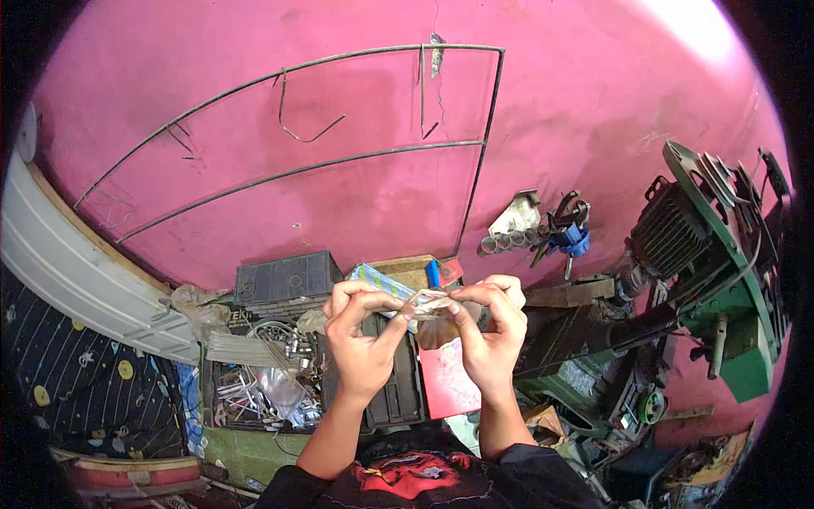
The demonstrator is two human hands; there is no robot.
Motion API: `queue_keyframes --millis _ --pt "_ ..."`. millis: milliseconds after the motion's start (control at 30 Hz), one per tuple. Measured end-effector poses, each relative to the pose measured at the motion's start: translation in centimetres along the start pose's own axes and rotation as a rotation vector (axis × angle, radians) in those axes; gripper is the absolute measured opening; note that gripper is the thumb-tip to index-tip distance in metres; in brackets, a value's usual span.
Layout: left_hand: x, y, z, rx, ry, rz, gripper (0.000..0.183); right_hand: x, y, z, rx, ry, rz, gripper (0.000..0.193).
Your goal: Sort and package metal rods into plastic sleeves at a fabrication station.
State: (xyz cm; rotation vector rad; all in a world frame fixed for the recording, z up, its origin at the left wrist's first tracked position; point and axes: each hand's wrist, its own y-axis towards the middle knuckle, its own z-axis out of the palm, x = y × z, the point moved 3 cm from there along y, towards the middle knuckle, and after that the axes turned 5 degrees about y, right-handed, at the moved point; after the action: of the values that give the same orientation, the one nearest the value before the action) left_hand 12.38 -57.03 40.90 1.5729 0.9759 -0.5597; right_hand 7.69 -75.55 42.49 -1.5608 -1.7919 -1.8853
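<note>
Both hands are raised in front of my chest, pinching a small crumpled clear plastic bag [426, 303] between thumbs and forefingers. My left hand [363, 343] grips its left end, and my right hand [493, 332] its right end. The bag is stretched across the gap between them; whether anything lies inside, I cannot make out. Below and behind the hands stands a pink box [448, 386], with brownish material at its top. A blue-and-green striped packet [373, 278] lies partly hidden behind my left hand.
At left, an open toolbox tray [280, 382] holds many metal parts, beside a dark grey case [287, 278]. A green machine with a motor [674, 233] stands at right. A metal frame [339, 163] and a tool holder [513, 242] are on the pink wall.
</note>
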Motion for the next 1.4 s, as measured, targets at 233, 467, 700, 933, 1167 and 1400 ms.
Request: queue_keyframes --millis 233,467,700,933,1167,1400 --pt "-1.3 2.0 3.0 -0.005 0.066 0.068 0.019 -1.8 1.1 -1.7 -0.052 0.01 0.022 0.016" --pt "-2.2 4.4 3.0 -0.068 0.045 0.092 0.021 -0.7 3.5 -1.6 -0.021 -0.019 -0.037 0.015" --pt "-1.2 5.2 3.7 -0.088 0.113 0.123 0.022 -1.5 5.0 -1.3 -0.014 -0.007 -0.061 0.017" --pt "-3.0 8.4 4.4 -0.066 0.141 0.264 0.023 -2.3 7.5 -1.3 -0.014 0.044 -0.076 0.018" --pt "-5.3 13.7 4.0 -0.064 0.163 0.306 0.022 -1.2 12.8 -1.3 -0.029 0.096 -0.119 0.022" --pt "-6.6 18.5 4.4 -0.056 0.327 0.255 0.025 -0.7 17.3 -0.7 -0.02 0.048 -0.026 0.017"
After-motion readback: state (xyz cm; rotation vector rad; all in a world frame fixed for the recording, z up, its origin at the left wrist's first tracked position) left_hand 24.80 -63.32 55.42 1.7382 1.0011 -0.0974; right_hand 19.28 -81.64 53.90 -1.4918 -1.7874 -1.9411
